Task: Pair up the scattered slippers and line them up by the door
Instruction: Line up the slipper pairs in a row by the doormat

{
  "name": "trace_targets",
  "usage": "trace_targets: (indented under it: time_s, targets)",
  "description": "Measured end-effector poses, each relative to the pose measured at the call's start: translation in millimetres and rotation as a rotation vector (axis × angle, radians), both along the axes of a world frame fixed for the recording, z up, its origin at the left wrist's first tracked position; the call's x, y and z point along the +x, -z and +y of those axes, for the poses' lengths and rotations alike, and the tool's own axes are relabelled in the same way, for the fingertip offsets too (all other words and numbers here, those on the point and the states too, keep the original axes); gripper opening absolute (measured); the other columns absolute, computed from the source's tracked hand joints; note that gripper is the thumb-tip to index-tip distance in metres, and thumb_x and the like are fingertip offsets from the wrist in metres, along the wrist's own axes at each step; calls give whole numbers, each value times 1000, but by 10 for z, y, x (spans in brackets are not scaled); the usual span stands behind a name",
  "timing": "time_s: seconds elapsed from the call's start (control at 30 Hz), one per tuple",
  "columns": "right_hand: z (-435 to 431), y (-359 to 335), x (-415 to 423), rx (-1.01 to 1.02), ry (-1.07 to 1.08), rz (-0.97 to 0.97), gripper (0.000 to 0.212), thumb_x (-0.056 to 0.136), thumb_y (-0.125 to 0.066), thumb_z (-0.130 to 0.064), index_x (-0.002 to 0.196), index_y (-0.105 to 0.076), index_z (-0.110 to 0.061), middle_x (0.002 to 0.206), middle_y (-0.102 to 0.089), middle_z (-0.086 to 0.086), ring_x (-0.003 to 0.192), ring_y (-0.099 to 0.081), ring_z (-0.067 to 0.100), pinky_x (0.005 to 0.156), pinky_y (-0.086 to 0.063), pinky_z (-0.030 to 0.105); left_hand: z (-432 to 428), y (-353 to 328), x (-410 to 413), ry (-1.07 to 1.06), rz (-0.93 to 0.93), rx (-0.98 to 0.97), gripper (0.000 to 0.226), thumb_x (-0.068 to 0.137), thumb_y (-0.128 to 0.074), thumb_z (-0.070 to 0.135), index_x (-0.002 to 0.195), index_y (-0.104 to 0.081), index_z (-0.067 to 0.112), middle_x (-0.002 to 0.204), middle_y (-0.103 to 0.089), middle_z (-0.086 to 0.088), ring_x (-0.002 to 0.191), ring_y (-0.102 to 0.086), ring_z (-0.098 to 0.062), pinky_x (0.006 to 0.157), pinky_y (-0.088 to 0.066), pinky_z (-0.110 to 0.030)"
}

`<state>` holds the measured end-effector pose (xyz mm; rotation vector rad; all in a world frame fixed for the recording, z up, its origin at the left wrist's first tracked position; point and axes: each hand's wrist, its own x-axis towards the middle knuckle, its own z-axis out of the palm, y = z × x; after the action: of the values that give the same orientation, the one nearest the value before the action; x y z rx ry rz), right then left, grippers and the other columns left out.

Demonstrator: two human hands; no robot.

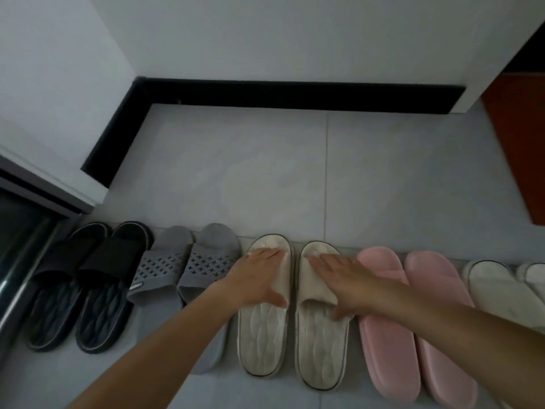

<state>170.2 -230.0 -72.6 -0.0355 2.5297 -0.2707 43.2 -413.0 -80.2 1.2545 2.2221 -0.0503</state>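
Observation:
Slippers stand in a row on the pale tiled floor, toes pointing away from me. From the left come a black pair (pixel 82 290), a grey perforated pair (pixel 180 270), a cream pair, a pink pair (pixel 413 314) and a white pair (pixel 498 290) cut off at the right edge. My left hand (pixel 256 276) lies flat on the strap of the left cream slipper (pixel 262 340), fingers straight. My right hand (pixel 348 281) lies flat on the strap of the right cream slipper (pixel 320 349), thumb down by the footbed. My left forearm hides part of the right grey slipper.
A white wall with a black skirting board (pixel 295 95) runs beyond the bare floor. At the left is a dark door frame with a metal rail (pixel 23 278). A reddish-brown panel (pixel 519 143) stands at the right.

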Motion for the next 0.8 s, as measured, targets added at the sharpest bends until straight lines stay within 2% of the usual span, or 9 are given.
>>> trace_targets:
  time_s: [0.07,0.2,0.33,0.4,0.47,0.6,0.8]
  targets:
    - [-64,-134,-72,-34,-16,-49,122,66,-71,-58,150,8,-17,158,-3,11,145,-7,25,117,-14,36,-237,-127,-123,-87,-71,2,116,65,-69,65,150,-8,15,159,-11,-1,146,-10,-18,118,-17,-41]
    - [-517,-331,-358,-110,-39,-36,117,69,-69,-58,150,5,-18,159,0,10,146,-6,25,116,-12,35,-947,-367,-525,-239,-91,-35,117,66,-69,65,151,-5,16,159,-8,-1,146,-9,-19,116,-15,-36]
    - [-1164,-295,-822,-184,46,91,115,71,-69,-58,150,3,-14,158,-7,10,145,-11,24,117,-16,35,-1441,-408,-1007,-260,-78,-91,121,62,-73,63,151,-5,18,159,-6,0,146,-7,-19,117,-18,-40]
    - [-1438,-203,-1025,-218,103,95,117,71,-69,-57,150,5,-14,158,-8,9,145,-11,26,117,-19,37,-1583,-344,-1173,-234,-67,-152,123,62,-75,60,151,-1,18,160,-1,0,147,-1,-20,117,-17,-43]
    - [-1620,-85,-1138,-167,99,93,116,71,-70,-56,150,5,-16,156,-11,9,144,-9,30,117,-19,41,-1636,-251,-1236,-188,-71,-208,121,63,-77,53,151,-1,19,159,-4,-1,146,-2,-23,117,-20,-44]
    - [-1774,50,-1183,-13,125,161,100,74,-67,-44,149,-9,-12,147,-24,11,135,-21,33,110,-27,42,-1660,-107,-1239,-148,-74,-188,109,68,-77,40,150,-8,19,151,-24,-6,139,-22,-28,112,-30,-42]
    - [-1830,51,-1137,9,130,153,95,72,-68,-42,147,-17,-12,143,-27,11,132,-24,33,107,-31,40,-1751,-44,-1228,-113,-54,-131,108,66,-75,39,150,-9,22,149,-25,-3,136,-25,-26,109,-34,-42]
